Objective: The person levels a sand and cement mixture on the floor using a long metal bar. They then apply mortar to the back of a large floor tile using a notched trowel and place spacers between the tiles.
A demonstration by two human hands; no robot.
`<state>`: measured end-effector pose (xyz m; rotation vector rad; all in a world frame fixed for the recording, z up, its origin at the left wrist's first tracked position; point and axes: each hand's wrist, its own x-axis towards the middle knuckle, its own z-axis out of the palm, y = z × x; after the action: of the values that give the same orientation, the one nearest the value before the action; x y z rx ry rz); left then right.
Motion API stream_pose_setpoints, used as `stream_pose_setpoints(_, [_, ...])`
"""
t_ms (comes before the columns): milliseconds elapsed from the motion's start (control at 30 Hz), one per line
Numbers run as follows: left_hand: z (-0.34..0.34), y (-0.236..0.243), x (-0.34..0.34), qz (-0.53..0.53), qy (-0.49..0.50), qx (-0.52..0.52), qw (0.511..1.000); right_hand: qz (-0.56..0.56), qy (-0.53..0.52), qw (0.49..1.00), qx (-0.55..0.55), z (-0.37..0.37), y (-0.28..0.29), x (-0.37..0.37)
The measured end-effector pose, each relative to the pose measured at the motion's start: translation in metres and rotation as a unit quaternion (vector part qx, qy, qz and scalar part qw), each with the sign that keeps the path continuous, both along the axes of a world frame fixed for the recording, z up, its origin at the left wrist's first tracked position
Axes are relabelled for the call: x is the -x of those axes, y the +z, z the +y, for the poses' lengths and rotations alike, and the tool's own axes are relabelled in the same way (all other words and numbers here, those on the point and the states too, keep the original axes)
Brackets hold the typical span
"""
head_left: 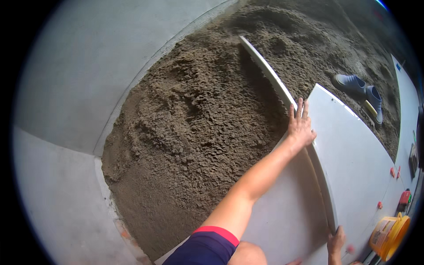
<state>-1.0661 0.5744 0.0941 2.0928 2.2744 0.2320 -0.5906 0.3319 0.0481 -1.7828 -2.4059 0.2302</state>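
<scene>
A large pale floor tile (266, 70) stands on edge, seen almost along its narrow rim. My left hand (301, 129) lies over the middle of its top edge, fingers stretched forward and thumb on the right side, holding it. At the tile's near end, my right hand (336, 242) is closed round the edge; the rest of that arm is mostly out of view. Beyond and left of the tile spreads a rough bed of brown sandy mortar (194, 119). One flat tile (282, 203) lies under my left arm, and another flat tile (353, 150) lies to the right.
Grey walls (101, 66) border the mortar at left. A pair of grey shoes (351, 83) sits on the mortar at far right, a small yellowish piece (370, 107) by them. Red clips (392, 172) dot the tile joints near a yellow bucket (388, 236).
</scene>
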Motion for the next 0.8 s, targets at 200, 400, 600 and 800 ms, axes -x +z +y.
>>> stream_pose_setpoints(200, [-0.027, -0.024, 0.041, -0.046, -0.138, -0.071, 0.987, -0.041, 0.034, 0.995, 0.079, 0.012, -0.014, -0.029])
stream_pose_setpoints(400, [-0.122, -0.036, 0.010, -0.105, -0.213, -0.128, 0.963, -0.208, -0.002, 0.972, 0.112, -0.017, -0.004, -0.108])
stream_pose_setpoints(600, [-0.188, -0.028, -0.016, -0.090, -0.234, -0.048, 0.967, -0.090, -0.039, 0.983, 0.154, -0.079, 0.053, -0.085])
stream_pose_setpoints(800, [-0.111, -0.016, 0.070, -0.023, -0.198, -0.045, 0.979, -0.035, 0.107, 0.988, -0.103, -0.025, -0.023, -0.042])
